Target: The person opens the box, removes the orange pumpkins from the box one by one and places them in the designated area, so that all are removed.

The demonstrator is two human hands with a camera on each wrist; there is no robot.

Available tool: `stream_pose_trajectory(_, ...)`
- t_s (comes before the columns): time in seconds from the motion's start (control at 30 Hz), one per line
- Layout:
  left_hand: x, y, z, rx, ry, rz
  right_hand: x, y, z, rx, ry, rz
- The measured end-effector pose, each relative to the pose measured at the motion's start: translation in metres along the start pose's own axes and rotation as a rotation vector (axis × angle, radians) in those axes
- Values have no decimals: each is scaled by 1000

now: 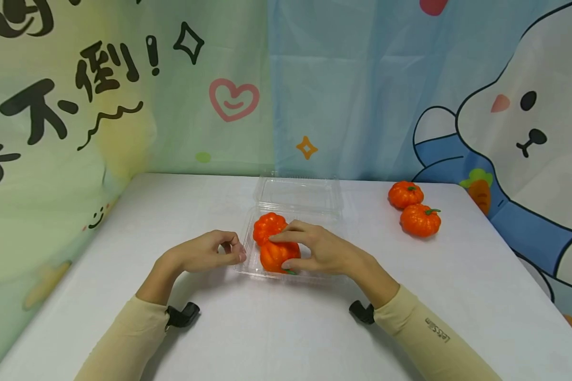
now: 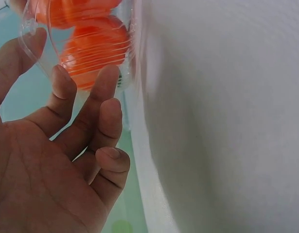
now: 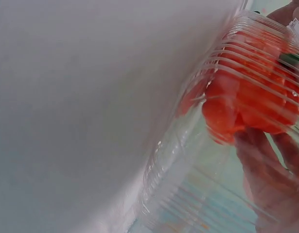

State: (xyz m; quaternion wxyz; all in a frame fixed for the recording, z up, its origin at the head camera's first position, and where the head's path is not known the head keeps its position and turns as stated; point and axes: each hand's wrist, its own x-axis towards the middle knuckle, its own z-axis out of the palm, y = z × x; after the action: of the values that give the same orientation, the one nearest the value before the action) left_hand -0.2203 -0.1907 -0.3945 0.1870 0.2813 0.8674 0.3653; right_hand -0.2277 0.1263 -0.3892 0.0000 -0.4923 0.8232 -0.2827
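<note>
A clear plastic box (image 1: 250, 261) holds two small orange pumpkins in the head view, one pumpkin (image 1: 268, 226) behind the other. My right hand (image 1: 316, 247) reaches over from the right and grips the front pumpkin (image 1: 277, 255), whose green stem points toward me. Through the ribbed wall in the right wrist view, fingers (image 3: 273, 162) show against the orange skin. At the box's left side, my left hand (image 1: 209, 251) holds the rim with its fingertips; the left wrist view shows the thumb at the rim and the other fingers bent beside the wall.
The box's hinged lid (image 1: 297, 193) lies folded back toward the curtain (image 1: 314, 79). Two more pumpkins, a rear one (image 1: 405, 194) and a nearer one (image 1: 420, 220), sit close together at the far right of the white table (image 1: 286, 338).
</note>
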Motion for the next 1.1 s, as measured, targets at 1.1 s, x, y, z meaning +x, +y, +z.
stream_pose_trajectory(1.1, 1, 1, 0, 45, 11, -1, -16, -8, -22, -23, -40, -25)
